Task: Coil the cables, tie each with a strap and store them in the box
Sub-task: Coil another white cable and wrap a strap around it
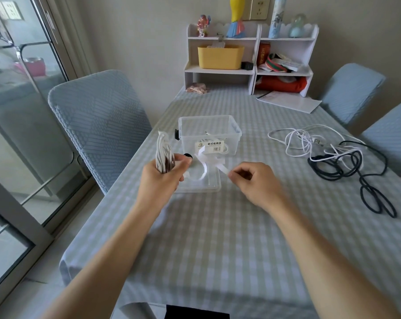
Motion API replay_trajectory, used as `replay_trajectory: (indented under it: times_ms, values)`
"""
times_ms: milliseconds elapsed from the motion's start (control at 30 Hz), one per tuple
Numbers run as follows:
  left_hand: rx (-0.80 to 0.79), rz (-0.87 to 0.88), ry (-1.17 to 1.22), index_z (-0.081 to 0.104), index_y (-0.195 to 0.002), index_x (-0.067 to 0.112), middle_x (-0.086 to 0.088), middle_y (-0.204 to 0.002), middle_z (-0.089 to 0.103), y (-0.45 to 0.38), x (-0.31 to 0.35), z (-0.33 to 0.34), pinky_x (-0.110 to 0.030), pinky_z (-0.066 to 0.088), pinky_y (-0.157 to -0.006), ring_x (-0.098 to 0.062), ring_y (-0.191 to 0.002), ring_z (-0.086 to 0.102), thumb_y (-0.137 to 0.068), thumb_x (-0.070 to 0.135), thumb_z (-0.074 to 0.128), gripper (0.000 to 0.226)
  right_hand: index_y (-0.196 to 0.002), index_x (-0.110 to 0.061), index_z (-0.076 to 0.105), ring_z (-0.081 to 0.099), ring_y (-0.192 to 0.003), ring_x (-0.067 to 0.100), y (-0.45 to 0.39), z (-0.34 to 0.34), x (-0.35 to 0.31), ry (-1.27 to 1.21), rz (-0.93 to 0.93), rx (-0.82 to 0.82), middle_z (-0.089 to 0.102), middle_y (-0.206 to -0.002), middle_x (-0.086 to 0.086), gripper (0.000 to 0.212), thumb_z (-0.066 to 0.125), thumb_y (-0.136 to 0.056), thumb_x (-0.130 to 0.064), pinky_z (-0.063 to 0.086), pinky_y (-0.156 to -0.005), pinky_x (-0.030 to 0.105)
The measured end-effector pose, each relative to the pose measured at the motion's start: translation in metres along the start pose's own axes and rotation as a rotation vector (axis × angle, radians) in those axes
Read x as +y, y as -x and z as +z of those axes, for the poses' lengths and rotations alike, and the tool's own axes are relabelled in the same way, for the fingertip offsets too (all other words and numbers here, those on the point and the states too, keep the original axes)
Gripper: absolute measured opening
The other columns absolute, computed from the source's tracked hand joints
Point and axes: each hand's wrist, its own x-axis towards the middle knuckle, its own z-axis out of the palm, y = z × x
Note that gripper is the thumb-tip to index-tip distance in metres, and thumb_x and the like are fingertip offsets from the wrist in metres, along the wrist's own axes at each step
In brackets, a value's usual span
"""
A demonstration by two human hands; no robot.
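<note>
1. Two forearms were in view, both bare to the near edge of the frame; no sleeves covered them.
2. Left hand [159,178] and right hand [256,183] were ungloved, fingers unadorned.

A home dining room; checked tablecloth [218,238]; covered chairs [98,125].

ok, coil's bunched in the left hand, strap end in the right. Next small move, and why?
Probably wrap the white strap around the coiled white cable. The left hand grips the coil upright, the right hand pinches the strap's free end, and the strap hangs loose between them, not visibly around the bundle yet.
</note>
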Motion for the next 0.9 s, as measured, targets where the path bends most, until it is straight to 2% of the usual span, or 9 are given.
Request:
replay_trajectory:
  times_ms: [100, 167, 267, 400, 500, 567, 700, 800, 900]
  values:
    - [-0.017, 0.030, -0.050, 0.071, -0.083, 0.025, 0.012, -0.050, 0.052, 0.004, 0.003, 0.005, -0.021, 0.036, -0.047, -0.008, -0.046, 0.042, -0.082, 0.028, 0.080, 0.010, -0.076, -0.021, 0.073, 0.061, -0.066, 0.007, 0.001, 0.001, -0.002, 0.030, -0.070, -0.050, 0.070, -0.071, -0.009, 0.015, 0.069, -0.090, -0.019, 0.045, -0.062, 0.017]
    - [-0.006, 0.044, -0.082, 0.071, -0.076, 0.024, 0.013, -0.047, 0.048, 0.004, 0.004, 0.009, -0.025, 0.034, -0.048, -0.011, -0.047, 0.040, -0.084, 0.028, 0.078, 0.012, -0.077, -0.019, 0.074, 0.061, -0.070, 0.007, 0.002, 0.004, -0.003, 0.055, -0.133, -0.087, 0.070, -0.074, -0.009, 0.013, 0.069, -0.090, -0.018, 0.044, -0.064, 0.015]
    - [0.071, 0.026, -0.125, 0.062, -0.053, 0.023, 0.010, -0.042, 0.047, -0.001, 0.001, 0.008, -0.023, 0.030, -0.044, -0.010, -0.041, 0.036, -0.092, 0.023, 0.068, 0.039, -0.081, -0.016, 0.075, 0.062, -0.072, 0.009, 0.003, 0.007, -0.004, 0.095, -0.179, -0.125, 0.070, -0.077, -0.007, 0.013, 0.069, -0.091, -0.022, 0.045, -0.066, 0.016]
    - [0.116, -0.014, 0.050, 0.068, -0.071, 0.012, 0.002, -0.057, 0.063, -0.007, -0.003, 0.003, -0.026, 0.038, -0.048, -0.012, -0.048, 0.048, -0.094, 0.010, 0.062, 0.023, -0.078, -0.014, 0.077, 0.061, -0.067, 0.013, 0.003, 0.008, -0.005, 0.019, -0.142, -0.069, 0.072, -0.072, -0.004, 0.015, 0.070, -0.090, -0.020, 0.047, -0.066, 0.025]
    - [0.174, -0.030, 0.153, 0.066, -0.076, 0.007, 0.001, -0.057, 0.062, -0.009, -0.006, 0.001, -0.026, 0.038, -0.048, -0.013, -0.048, 0.048, -0.095, 0.005, 0.059, 0.020, -0.079, -0.013, 0.078, 0.063, -0.067, 0.017, 0.003, 0.013, -0.005, 0.020, -0.103, -0.068, 0.072, -0.072, 0.000, 0.015, 0.070, -0.090, -0.019, 0.048, -0.066, 0.029]
    - [0.205, -0.035, 0.209, 0.066, -0.079, 0.005, 0.002, -0.055, 0.060, -0.008, -0.007, -0.001, -0.024, 0.039, -0.047, -0.012, -0.047, 0.047, -0.096, 0.004, 0.057, 0.020, -0.077, -0.013, 0.078, 0.060, -0.062, 0.017, 0.002, 0.014, -0.005, -0.009, -0.050, -0.051, 0.070, -0.067, 0.002, 0.015, 0.071, -0.090, -0.017, 0.046, -0.062, 0.026]
    - [0.224, -0.031, 0.244, 0.066, -0.079, 0.006, 0.002, -0.055, 0.059, -0.005, -0.007, -0.001, -0.024, 0.041, -0.047, -0.012, -0.047, 0.047, -0.098, 0.004, 0.056, 0.021, -0.072, -0.012, 0.076, 0.048, -0.052, 0.006, 0.001, 0.015, -0.005, -0.067, 0.040, -0.044, 0.066, -0.061, 0.004, 0.018, 0.071, -0.089, -0.015, 0.039, -0.054, 0.016]
    - [0.303, -0.034, 0.300, 0.064, -0.080, 0.007, 0.001, -0.057, 0.058, -0.006, -0.007, -0.009, -0.023, 0.041, -0.048, -0.010, -0.047, 0.047, -0.099, 0.004, 0.055, 0.021, -0.073, -0.008, 0.074, 0.046, -0.043, 0.007, -0.001, 0.010, 0.000, -0.084, 0.143, 0.045, 0.064, -0.061, 0.011, 0.018, 0.069, -0.089, -0.014, 0.040, -0.046, 0.020]
    - [0.296, -0.030, 0.251, 0.065, -0.080, 0.009, -0.001, -0.060, 0.058, -0.006, -0.009, -0.014, -0.023, 0.044, -0.049, -0.010, -0.047, 0.049, -0.099, 0.006, 0.055, 0.021, -0.074, -0.010, 0.074, 0.048, -0.035, 0.008, -0.004, 0.004, 0.004, -0.139, 0.223, 0.116, 0.062, -0.059, 0.003, 0.019, 0.068, -0.090, -0.015, 0.041, -0.040, 0.021]
